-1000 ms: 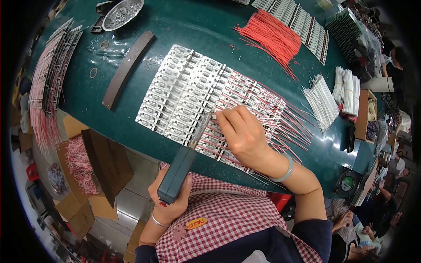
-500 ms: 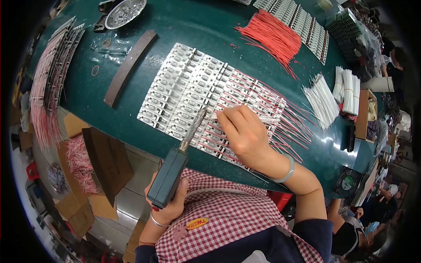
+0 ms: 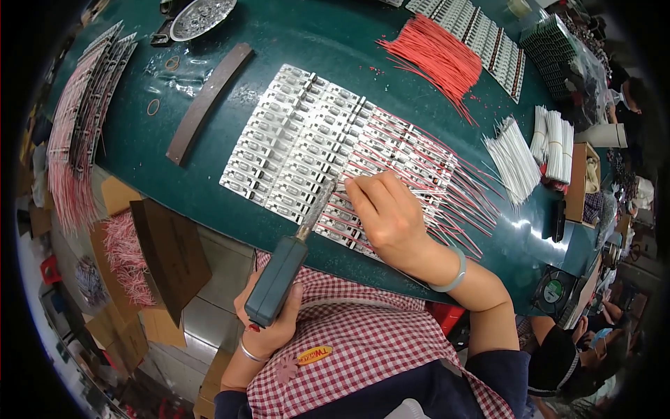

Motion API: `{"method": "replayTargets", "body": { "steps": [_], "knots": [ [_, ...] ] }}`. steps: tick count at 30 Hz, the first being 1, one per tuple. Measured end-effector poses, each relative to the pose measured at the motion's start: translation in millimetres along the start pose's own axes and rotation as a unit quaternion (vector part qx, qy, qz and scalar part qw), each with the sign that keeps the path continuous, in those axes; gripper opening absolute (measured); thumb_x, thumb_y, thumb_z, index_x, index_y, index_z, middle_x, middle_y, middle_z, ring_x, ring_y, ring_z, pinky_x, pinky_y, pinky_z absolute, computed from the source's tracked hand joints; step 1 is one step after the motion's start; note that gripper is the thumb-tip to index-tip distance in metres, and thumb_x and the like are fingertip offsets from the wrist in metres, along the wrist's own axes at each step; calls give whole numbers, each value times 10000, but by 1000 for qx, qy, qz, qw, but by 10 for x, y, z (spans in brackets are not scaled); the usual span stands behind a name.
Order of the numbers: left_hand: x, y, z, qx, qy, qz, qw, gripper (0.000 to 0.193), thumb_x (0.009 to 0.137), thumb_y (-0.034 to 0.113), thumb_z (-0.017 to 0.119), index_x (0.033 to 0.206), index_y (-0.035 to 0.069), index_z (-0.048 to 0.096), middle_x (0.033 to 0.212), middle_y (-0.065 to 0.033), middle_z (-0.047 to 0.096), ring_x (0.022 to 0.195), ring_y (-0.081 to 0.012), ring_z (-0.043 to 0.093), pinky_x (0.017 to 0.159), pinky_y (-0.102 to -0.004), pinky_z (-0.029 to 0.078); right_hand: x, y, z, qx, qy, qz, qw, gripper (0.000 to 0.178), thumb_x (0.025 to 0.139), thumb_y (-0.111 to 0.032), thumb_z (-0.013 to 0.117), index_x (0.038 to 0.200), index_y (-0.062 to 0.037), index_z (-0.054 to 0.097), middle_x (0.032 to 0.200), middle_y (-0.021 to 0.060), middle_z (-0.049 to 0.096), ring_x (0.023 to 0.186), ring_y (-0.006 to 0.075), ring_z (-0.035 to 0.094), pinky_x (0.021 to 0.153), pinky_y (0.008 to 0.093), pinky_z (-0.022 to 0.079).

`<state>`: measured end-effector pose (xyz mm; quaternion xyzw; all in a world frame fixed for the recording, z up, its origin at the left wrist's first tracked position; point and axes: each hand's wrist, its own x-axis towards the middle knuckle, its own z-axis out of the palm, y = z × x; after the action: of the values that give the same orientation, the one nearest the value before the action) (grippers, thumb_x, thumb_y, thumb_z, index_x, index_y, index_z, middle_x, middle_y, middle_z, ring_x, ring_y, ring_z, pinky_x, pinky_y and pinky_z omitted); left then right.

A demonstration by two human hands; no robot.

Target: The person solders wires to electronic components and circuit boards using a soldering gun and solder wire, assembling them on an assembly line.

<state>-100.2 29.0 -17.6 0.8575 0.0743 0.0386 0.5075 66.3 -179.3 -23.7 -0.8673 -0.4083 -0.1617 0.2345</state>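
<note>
My left hand [image 3: 286,318] is wrapped round the dark green handle of a soldering iron [image 3: 277,278]. The iron's crusted metal shaft slants up and to the right, its tip close to my right fingertips. My right hand [image 3: 394,220] is closed in a pinch on a thin wire at the board; most of that wire is hidden under the hand. Below both lies a panel of small white circuit boards [image 3: 269,143] in rows. Red and white wires [image 3: 460,199] cover its right part and stick out past its right edge; the left rows carry none.
A brown curved bar [image 3: 208,105] and a metal dish [image 3: 202,17] lie at the left. Wired panels [image 3: 87,119] stand far left, above a cardboard box [image 3: 171,258]. Red wires [image 3: 436,63] and white wires [image 3: 513,160] are piled right. A fan [image 3: 555,290] sits near the right edge.
The soldering iron has shifted slightly to the right, its tip now a little lower and by the right fingertips. My right hand has barely moved.
</note>
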Motion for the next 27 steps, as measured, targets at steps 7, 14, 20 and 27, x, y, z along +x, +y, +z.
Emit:
{"method": "replayTargets", "body": {
  "steps": [7,14,20,27],
  "knots": [
    [11,31,0,1,-8,-10,1000,243,839,48,766,1042,-65,696,919,-166,697,746,-258,707,659,-309,542,15,-31,7,-17,-12,-5,1000,360,698,-39,639,1021,121,650,905,133,599,805,245,559,665,324,500],
    [-22,5,-5,4,-12,-13,1000,220,841,51,765,1023,-53,699,901,-150,693,723,-246,691,636,-305,537,15,-38,19,-27,-6,-5,1000,340,693,-31,634,998,120,647,881,126,581,803,242,555,652,314,496],
    [-63,-67,-10,-9,23,18,1000,217,843,50,761,1026,-50,700,901,-154,693,725,-234,686,627,-300,533,14,-29,35,-30,0,-6,1000,331,693,-31,633,989,116,645,867,122,570,798,243,553,642,318,495],
    [-95,-59,-30,-6,26,21,999,223,848,55,762,1033,-52,698,915,-162,696,730,-244,685,640,-303,537,10,-51,11,-8,24,-17,1000,348,695,-27,648,1008,124,650,915,141,608,811,254,571,643,322,502]
  ]
}}
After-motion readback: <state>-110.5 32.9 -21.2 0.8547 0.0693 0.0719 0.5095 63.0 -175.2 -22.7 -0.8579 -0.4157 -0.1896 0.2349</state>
